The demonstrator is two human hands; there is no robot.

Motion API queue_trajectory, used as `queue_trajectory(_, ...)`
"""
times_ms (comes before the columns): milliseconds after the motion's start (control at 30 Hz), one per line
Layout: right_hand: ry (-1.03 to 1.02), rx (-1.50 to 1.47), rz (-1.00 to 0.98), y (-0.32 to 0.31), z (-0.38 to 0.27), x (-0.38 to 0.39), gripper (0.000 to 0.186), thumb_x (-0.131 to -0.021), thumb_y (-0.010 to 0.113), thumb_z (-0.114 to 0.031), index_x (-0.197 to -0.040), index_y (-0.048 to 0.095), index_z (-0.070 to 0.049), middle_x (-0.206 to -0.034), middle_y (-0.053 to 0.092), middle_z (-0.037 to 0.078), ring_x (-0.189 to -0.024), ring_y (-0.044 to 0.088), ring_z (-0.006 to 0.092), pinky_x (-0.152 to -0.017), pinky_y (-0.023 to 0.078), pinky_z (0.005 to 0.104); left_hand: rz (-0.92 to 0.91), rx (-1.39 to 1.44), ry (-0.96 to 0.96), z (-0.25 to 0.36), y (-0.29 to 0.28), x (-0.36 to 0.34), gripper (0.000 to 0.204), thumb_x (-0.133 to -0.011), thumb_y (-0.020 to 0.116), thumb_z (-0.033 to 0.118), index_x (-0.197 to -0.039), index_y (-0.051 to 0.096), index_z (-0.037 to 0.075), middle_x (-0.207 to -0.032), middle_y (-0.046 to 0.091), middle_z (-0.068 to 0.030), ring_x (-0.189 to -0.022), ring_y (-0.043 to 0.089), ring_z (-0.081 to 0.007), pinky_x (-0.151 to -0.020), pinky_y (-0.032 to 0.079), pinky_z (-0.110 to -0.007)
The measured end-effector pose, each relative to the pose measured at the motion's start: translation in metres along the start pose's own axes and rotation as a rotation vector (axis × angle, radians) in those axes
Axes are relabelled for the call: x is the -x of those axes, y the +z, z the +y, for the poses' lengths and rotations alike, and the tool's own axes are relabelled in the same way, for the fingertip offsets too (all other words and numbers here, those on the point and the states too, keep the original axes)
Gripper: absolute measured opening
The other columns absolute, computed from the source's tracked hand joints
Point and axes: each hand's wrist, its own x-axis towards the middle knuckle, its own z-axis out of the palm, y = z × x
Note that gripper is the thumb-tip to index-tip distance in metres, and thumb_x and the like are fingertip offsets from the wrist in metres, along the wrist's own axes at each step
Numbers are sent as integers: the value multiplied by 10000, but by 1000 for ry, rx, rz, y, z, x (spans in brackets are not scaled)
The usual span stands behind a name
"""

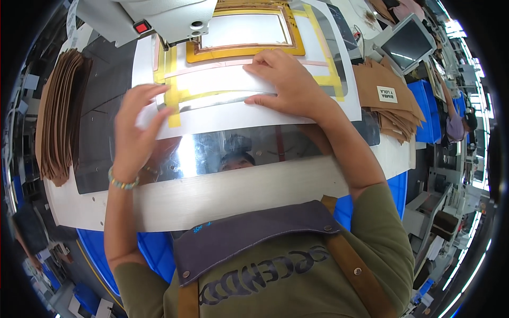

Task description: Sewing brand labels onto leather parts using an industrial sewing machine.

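A flat template (212,85), pale with yellow tape along its edges, lies on a larger white sheet (212,119). A yellow-edged rectangular frame (193,54) rests across the template's far part. My right hand (289,85) is over the template's near right part, thumb and fingers apart, close to the frame's near edge; whether its fingertips press down is unclear. My left hand (139,124), slightly blurred, hovers by the template's left taped edge, fingers spread and nothing visible in them. Beneath the sheet, a shiny plate (212,159) shows along its near side.
A white machine head (154,21) with a red switch overhangs the frame at the far left. Stacked brown pieces (61,116) stand at left; more brown pieces (389,93) lie at right near a monitor (408,45). Blue bins (424,108) sit beyond the table (254,191).
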Motion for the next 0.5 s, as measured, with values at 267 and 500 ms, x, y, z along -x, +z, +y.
queue_trajectory(267,3,-99,-35,5,15,0,416,-958,770,-277,-1293,709,-38,-1228,631,122,-1169,581,322,-1006,492,431,-116,-129,281,-9,69,-49,477,-848,891,254,-1215,702,14,-1093,651,-120,-1015,608,-293,-909,517,-403)
queue_trajectory(500,37,-176,-39,8,11,-4,376,-963,761,-179,-1320,735,-64,-1189,664,120,-1096,621,307,-949,502,405,-94,-34,87,-13,68,-43,301,-878,876,163,-1079,700,22,-939,622,-57,-847,589,-167,-644,478,-284)
